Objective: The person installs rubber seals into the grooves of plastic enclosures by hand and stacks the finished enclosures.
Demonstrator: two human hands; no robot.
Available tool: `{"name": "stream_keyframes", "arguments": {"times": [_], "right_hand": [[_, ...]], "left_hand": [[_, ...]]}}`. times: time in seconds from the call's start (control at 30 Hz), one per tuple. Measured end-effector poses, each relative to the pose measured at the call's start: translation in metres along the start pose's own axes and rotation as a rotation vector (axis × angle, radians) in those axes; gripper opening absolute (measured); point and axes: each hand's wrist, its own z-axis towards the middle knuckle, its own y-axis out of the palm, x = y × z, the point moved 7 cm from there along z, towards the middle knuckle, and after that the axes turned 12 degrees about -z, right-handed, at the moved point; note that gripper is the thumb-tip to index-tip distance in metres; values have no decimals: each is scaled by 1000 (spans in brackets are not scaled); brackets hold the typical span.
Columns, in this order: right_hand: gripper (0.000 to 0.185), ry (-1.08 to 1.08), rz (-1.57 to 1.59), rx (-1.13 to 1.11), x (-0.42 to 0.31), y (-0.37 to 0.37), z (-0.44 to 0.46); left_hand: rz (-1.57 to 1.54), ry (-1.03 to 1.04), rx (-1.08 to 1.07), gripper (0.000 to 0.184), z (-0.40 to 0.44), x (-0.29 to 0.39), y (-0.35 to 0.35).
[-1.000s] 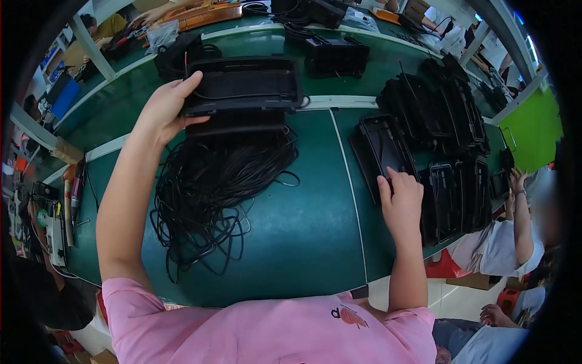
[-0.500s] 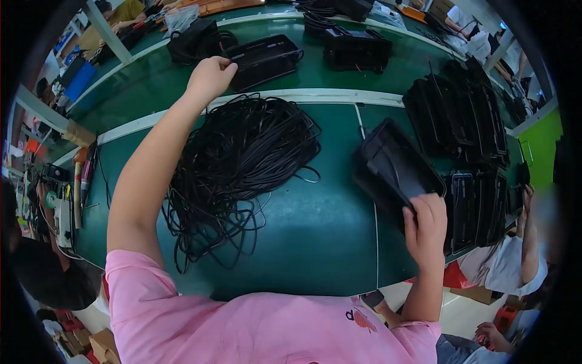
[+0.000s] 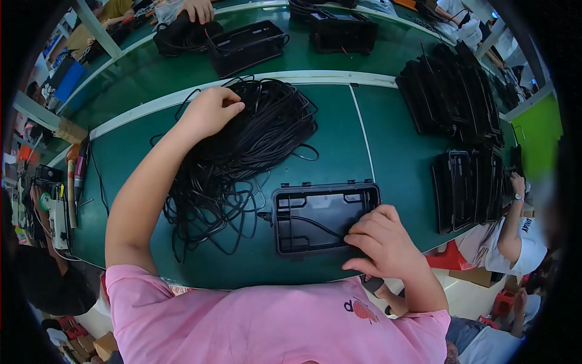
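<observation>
A black rectangular case lies open side up on the green bench near my body, a dark cable running inside it and a connector sticking out at its left. My right hand rests on the case's right end, fingers bent over the rim and thumb apart. My left hand is over the upper left of a tangled heap of black cables, thumb and index finger close together; whether a cable is between them is too small to tell.
Black cases stand in stacks at the right, an upper stack and a lower one. On the raised shelf are two black cases. Another person's hand touches a black bundle. Tools lie at the left edge.
The case under my right hand has come from the right to the front middle and turned sideways. My left hand has let go of the shelf case and moved down to the cables.
</observation>
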Motion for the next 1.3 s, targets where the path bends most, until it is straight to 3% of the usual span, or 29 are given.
{"name": "stream_keyframes", "arguments": {"times": [0.13, 0.2, 0.23, 0.6, 0.7, 0.77, 0.87, 1.03, 1.17, 1.23, 1.3], "right_hand": [[27, -33, 567, 333, 4, -62, 19], [27, -97, 739, 398, -10, -93, 34], [18, -70, 718, 434, -20, -104, 45], [17, -116, 671, 474, -23, -110, 62], [17, -115, 647, 477, -23, -110, 62], [16, -130, 633, 480, -24, -110, 65], [16, -152, 610, 477, -22, -113, 68], [15, -119, 555, 486, -19, -113, 56], [14, -160, 534, 485, -25, -114, 59], [13, -201, 521, 479, -29, -116, 65], [13, -223, 502, 473, -33, -118, 67]], "left_hand": [[0, -46, 4, 26, 5, -3, 0], [1, -14, 12, 25, 10, -9, 3], [-6, -46, 10, 25, 11, -10, 1], [-43, -17, 104, 22, 24, -27, -18], [106, 69, 143, 21, 39, -24, -18], [185, 242, 98, 22, 51, -17, -13], [273, 315, 15, 26, 66, -23, 0], [427, 222, -81, 17, 74, -11, 1], [441, 311, -39, 18, 76, -29, 0], [271, 369, -27, 19, 69, -10, -2], [292, 319, -83, 23, 70, -1, -2]]}}
